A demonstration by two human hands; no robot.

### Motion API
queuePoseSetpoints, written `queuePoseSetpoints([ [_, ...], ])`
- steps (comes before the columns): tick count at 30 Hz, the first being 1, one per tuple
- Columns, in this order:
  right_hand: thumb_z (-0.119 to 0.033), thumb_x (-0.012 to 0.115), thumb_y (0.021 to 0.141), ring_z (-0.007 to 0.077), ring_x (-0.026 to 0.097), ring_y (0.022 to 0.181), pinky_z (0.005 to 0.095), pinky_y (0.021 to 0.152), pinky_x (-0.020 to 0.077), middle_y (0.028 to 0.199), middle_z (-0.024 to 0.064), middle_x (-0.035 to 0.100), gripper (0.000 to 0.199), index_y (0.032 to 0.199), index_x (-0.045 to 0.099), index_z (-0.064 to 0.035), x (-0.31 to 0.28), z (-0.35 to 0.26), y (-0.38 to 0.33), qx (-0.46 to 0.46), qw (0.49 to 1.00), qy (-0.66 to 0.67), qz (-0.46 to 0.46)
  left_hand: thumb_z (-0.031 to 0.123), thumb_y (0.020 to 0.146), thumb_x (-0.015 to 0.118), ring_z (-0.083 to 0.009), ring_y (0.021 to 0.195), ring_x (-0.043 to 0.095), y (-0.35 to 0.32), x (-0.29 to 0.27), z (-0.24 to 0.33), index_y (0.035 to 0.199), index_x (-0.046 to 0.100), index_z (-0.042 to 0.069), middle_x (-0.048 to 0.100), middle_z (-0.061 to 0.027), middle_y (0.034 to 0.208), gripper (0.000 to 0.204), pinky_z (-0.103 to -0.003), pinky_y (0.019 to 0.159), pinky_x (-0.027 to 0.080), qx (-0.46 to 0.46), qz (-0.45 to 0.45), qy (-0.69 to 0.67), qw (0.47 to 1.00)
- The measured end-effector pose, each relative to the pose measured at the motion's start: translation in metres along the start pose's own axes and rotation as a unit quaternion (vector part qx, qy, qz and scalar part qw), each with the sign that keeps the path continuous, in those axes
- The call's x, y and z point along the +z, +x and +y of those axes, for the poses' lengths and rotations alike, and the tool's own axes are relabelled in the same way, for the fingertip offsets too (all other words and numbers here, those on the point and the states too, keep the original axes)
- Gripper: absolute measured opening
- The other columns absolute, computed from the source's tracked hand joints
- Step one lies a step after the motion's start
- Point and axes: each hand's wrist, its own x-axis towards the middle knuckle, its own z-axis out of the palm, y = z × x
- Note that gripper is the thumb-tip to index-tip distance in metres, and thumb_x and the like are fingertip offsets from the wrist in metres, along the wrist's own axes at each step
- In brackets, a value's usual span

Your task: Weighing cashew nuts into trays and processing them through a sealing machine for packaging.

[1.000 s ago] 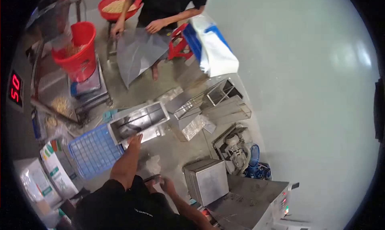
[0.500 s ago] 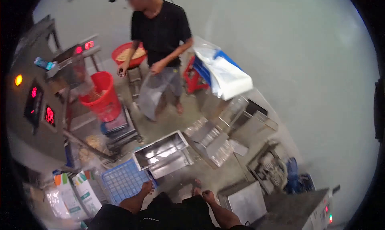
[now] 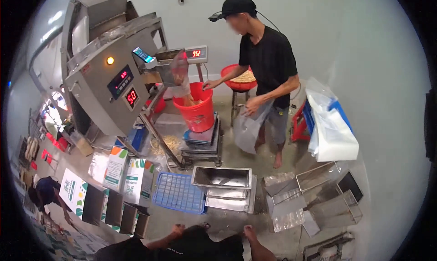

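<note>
Low in front of my body hangs my left hand [image 3: 176, 229], its fingers loosely apart and holding nothing. My right hand [image 3: 249, 232] is curled closed at my other side, with nothing visible in it. A blue plastic crate [image 3: 179, 198] lies on the floor beyond my left hand. Next to it stands a rectangular stainless-steel trough [image 3: 223, 193], ahead of both hands. Neither hand touches them.
A co-worker [image 3: 268, 56] holds a clear plastic bag [image 3: 248, 131] beside a red bucket [image 3: 196, 113] on a scale. A filling machine [image 3: 102, 88] and printed cartons [image 3: 139, 179] stand left. Metal bins [image 3: 314, 183] and stacked plastic bags [image 3: 334, 138] are right.
My view has swung left and up, showing more of the machine and cartons. My hands still hang low by my body. The co-worker reaches toward the red bucket, bag still in the other hand.
</note>
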Motion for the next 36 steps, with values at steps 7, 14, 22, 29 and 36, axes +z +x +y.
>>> queuePoseSetpoints([
  [7,-0.045,0.07,0.078,0.0268,0.069,0.075,0.0446,0.064,0.0538,0.078,0.0102,0.072,0.035,0.088,0.075,-0.012,-0.142,-0.008,-0.009,-0.284,0.734,-0.555,-0.267,0.057,0.09,0.058,-0.0354,0.102,0.066,-0.018,0.089,0.031,0.12,0.069,0.008,0.07,-0.0183,0.115,0.058,-0.05,0.09,0.052,-0.532,0.127,0.112,0.829],
  [14,-0.023,0.062,0.094,0.0262,0.058,0.071,0.042,0.062,0.0508,0.091,0.0136,0.062,0.036,0.122,0.058,-0.0007,-0.109,-0.176,-0.091,0.25,0.956,-0.124,-0.095,0.043,0.091,0.06,-0.0175,0.101,0.065,-0.047,0.072,-0.018,0.128,0.06,0.013,0.069,-0.003,0.115,0.048,-0.039,0.088,0.052,-0.362,0.078,-0.129,0.92],
  [22,-0.027,0.066,0.087,0.0283,0.062,0.079,0.044,0.069,0.0518,0.096,0.0142,0.066,0.037,0.114,0.062,-0.0014,-0.004,-0.278,-0.088,0.114,0.946,-0.256,-0.162,0.045,0.093,0.054,-0.0193,0.07,0.065,-0.104,0.088,-0.05,0.09,0.073,0.006,0.071,-0.0072,0.079,0.044,-0.038,0.066,0.054,-0.381,0.242,-0.247,0.858],
  [29,-0.029,0.07,0.08,0.0299,0.066,0.084,0.0452,0.074,0.0527,0.095,0.0146,0.07,0.034,0.101,0.067,-0.0025,0.099,-0.274,-0.089,0.003,0.94,-0.265,-0.213,0.043,0.089,0.057,-0.0246,0.064,0.068,-0.221,0.105,-0.075,0.092,0.075,0.004,0.072,-0.0123,0.081,0.042,-0.038,0.065,0.058,-0.505,0.296,-0.25,0.771],
  [36,-0.041,0.054,0.084,0.0356,0.069,0.074,0.0504,0.066,0.0519,0.078,0.015,0.071,0.037,0.077,0.076,-0.0118,0.061,-0.092,-0.004,-0.294,0.83,-0.41,-0.238,0.037,0.089,0.06,-0.0233,0.065,0.068,-0.29,0.159,-0.058,0.088,0.074,0.005,0.071,-0.008,0.074,0.035,-0.036,0.065,0.058,-0.542,0.342,-0.342,0.687],
])
